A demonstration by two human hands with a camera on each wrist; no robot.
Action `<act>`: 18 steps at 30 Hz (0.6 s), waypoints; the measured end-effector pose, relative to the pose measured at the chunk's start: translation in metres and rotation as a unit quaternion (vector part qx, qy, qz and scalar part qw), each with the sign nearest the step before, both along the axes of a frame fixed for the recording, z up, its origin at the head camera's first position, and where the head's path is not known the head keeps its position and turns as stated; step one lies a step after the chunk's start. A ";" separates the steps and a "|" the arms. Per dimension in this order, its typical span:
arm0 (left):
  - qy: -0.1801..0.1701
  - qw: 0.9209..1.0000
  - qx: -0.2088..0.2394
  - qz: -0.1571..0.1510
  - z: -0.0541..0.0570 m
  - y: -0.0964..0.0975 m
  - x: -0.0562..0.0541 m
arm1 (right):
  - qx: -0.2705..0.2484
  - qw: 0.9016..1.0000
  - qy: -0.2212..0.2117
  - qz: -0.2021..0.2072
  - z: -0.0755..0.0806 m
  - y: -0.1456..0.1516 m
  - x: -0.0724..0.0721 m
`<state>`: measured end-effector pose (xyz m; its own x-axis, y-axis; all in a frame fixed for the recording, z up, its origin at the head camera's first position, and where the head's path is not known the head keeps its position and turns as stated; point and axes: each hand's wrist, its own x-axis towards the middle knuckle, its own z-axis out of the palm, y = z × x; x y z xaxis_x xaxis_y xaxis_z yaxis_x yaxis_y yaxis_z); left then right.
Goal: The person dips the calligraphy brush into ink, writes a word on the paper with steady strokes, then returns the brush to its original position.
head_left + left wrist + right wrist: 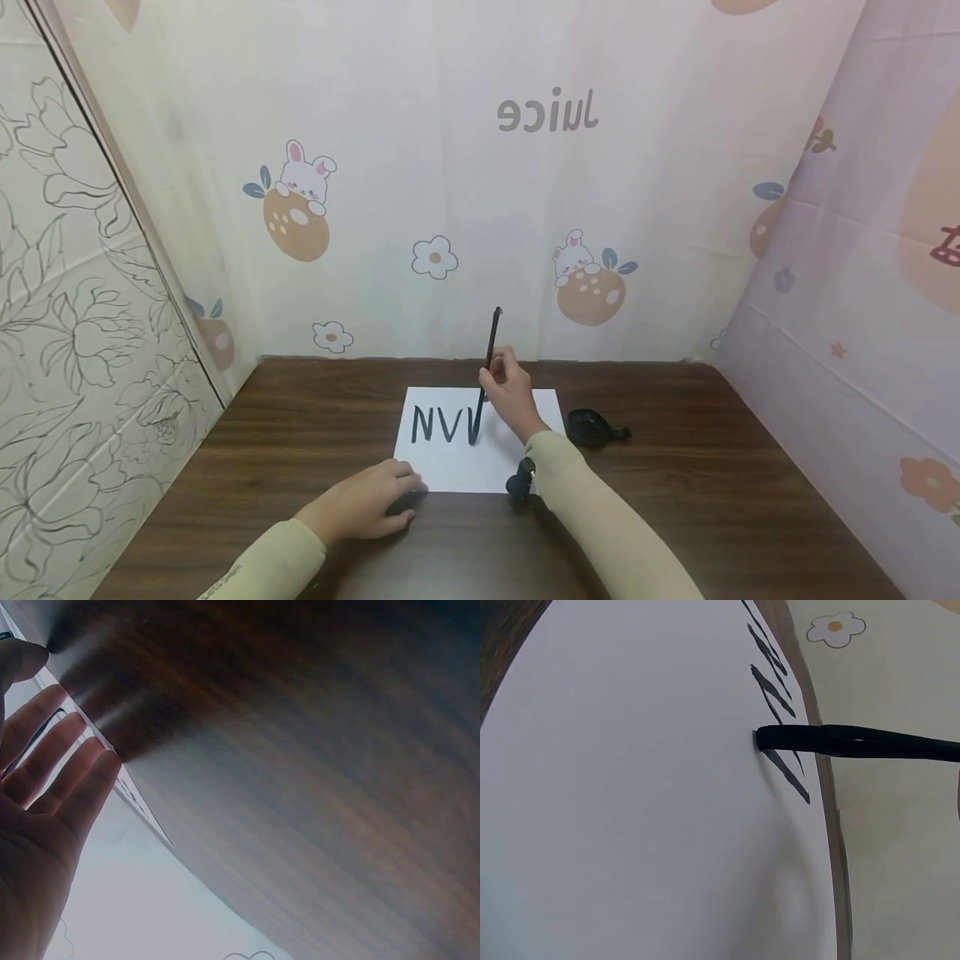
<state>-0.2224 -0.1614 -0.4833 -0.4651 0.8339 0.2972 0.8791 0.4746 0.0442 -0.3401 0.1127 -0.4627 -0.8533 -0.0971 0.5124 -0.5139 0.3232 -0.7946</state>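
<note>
A white sheet of paper (450, 471) lies on the table and bears black brushed letters (422, 423), an N, a V and further strokes. My right hand (513, 390) pinches a dark writing brush (492, 333) partway up its shaft. The brush stands nearly upright, its black tip touching the paper at the foot of a stroke. In the right wrist view the brush (855, 741) meets the paper (630, 795) beside the inked strokes. My left hand (369, 500) rests at the sheet's lower left corner; the left wrist view shows its fingers (90, 787) extended over the edge.
A small black dish (588, 427) with a short handle sits just right of the paper. Dark wooden table (675, 483) surrounds the sheet. A printed curtain (375, 167) rises behind the table's far edge, with more patterned cloth on both sides.
</note>
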 end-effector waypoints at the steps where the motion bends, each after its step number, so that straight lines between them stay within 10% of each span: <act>1: -0.001 1.000 0.000 0.000 0.000 0.000 0.000 | 0.001 1.000 0.001 0.000 0.000 0.000 0.000; 18: -0.011 1.000 -0.006 0.006 0.002 0.000 0.001 | 0.005 0.999 0.044 -0.014 0.013 0.001 -0.001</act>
<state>-0.2212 -0.1612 -0.4808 -0.4812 0.8317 0.2770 0.8723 0.4855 0.0576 -0.3415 0.1140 -0.4498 -0.8076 -0.0795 0.5844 -0.5721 0.3463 -0.7435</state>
